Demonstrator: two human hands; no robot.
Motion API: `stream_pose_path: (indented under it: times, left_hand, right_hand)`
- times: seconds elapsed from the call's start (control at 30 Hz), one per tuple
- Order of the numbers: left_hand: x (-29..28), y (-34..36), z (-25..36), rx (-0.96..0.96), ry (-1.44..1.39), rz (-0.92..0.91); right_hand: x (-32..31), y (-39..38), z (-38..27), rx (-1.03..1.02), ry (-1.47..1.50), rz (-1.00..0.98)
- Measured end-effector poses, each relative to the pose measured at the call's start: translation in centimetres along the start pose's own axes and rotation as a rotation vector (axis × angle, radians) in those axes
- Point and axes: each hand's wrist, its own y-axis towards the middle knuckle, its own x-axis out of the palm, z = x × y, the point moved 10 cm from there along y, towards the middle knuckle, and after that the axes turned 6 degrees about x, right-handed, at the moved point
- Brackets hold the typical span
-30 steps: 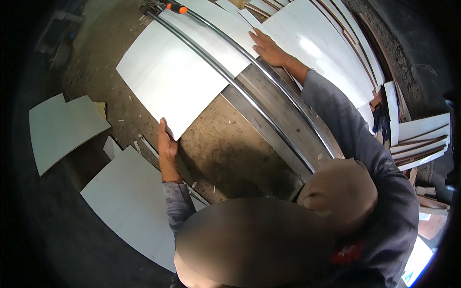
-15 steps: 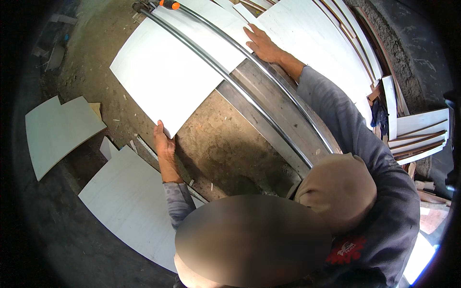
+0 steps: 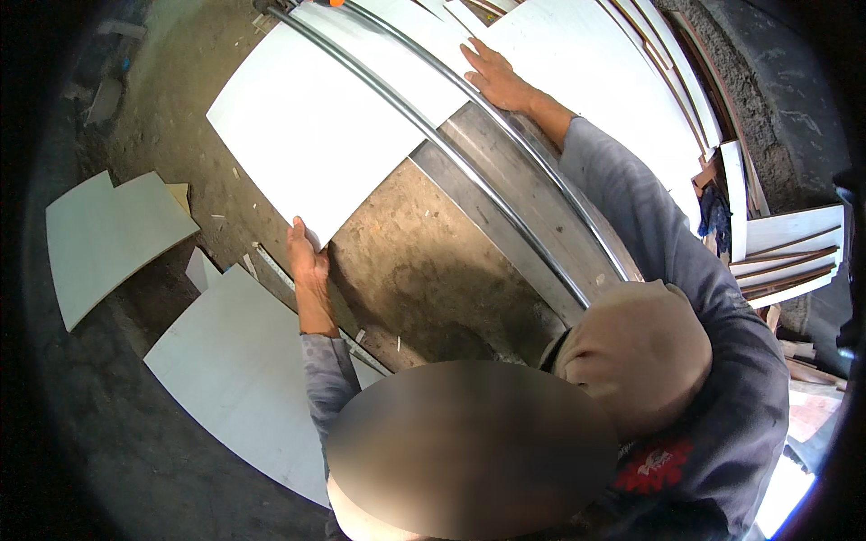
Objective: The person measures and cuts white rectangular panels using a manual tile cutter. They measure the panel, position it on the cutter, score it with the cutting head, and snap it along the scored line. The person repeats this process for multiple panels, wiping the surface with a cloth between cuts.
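A large white board [image 3: 325,108] lies across a grey metal table [image 3: 505,171], beneath two long shiny metal rails [image 3: 424,126]. My left hand [image 3: 308,261] has its fingers and thumb closed on the board's near corner, which overhangs the table. Beyond the rails, my right hand [image 3: 501,81] rests flat with its fingers spread on white board at the rail's far side. Whether that surface is part of the same board I cannot tell. An orange-tipped part [image 3: 336,3] sits on a rail at the upper edge, mostly cut off.
Cut white boards lie on the floor at left [image 3: 117,243] and lower left [image 3: 244,379]. Large white sheets [image 3: 577,81] and brown-edged strips [image 3: 663,81] fill the right side. More board pieces [image 3: 785,252] are stacked at far right. Small offcuts litter the dirt floor [image 3: 424,261].
The view has shifted slightly, with the rails and orange-tipped part now farther right and higher. My left hand appears a little higher, still on the board's corner. The right hand stays nearly in place.
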Motion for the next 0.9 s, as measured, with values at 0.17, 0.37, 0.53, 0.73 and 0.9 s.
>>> stream_pose_path:
  times: [0.17,0.37,0.53,0.73,0.9]
  left_hand:
    - [0.3,-0.5,0.2,-0.015,0.012,-0.004]
    - [0.3,0.0,-0.1,-0.013,0.017,0.0]
    - [0.3,0.1,-0.8,-0.051,0.018,-0.065]
    - [1.1,-0.8,0.5,-0.06,-0.022,-0.039]
    - [0.9,-0.4,0.9,-0.001,-0.052,-0.012]
  right_hand:
    - [-0.8,-0.1,-0.9,-0.064,0.041,0.063]
    - [-0.7,0.0,-0.6,-0.03,0.054,0.043]
    - [0.2,0.3,0.6,0.017,0.009,0.001]
    - [-0.5,0.1,0.2,0.002,0.056,-0.014]
    - [-1.8,-0.4,-1.1,-0.059,0.085,0.041]
